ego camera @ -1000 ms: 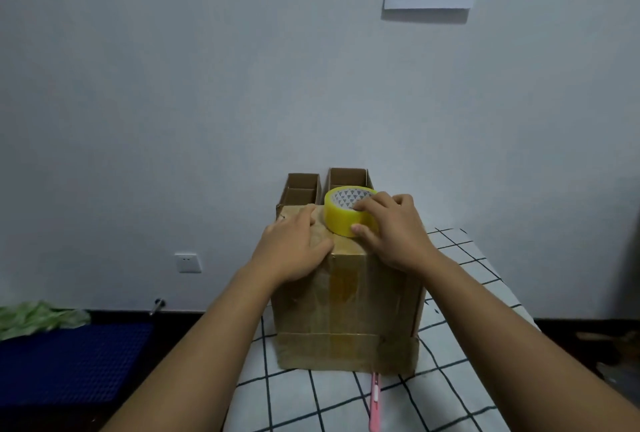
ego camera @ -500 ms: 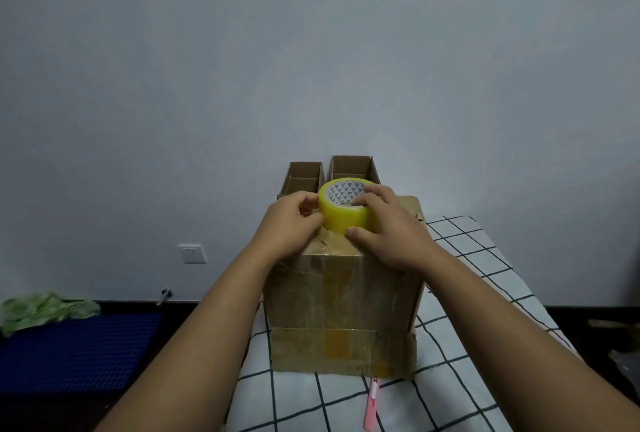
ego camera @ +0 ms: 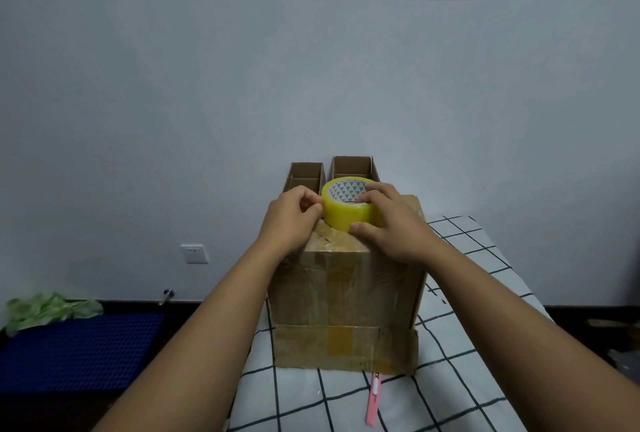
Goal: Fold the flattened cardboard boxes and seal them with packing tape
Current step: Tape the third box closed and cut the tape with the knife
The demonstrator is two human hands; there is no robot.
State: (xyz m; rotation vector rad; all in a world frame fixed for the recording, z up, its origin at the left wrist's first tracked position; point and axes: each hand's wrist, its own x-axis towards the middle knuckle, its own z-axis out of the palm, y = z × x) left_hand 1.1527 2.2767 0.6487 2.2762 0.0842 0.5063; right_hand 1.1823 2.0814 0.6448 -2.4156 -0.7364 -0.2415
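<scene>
Atop a taped brown cardboard box (ego camera: 346, 293) on a counter with a white black-grid cloth (ego camera: 450, 379): a yellow roll of packing tape (ego camera: 346, 213), gripped by the right hand (ego camera: 391, 223), fingers (ego camera: 372, 194) curled over its rim and thumb against its side. Left hand (ego camera: 294, 216) beside the roll, fingertips pinched together at its left edge, probably on the tape end. Behind, two open small cardboard boxes (ego camera: 332, 171). Near the box's front edge, a pink utility knife (ego camera: 373, 400). Beyond, a white wall socket (ego camera: 194, 253).

Open boxes (ego camera: 353, 168) close behind tape roll (ego camera: 346, 209)
</scene>
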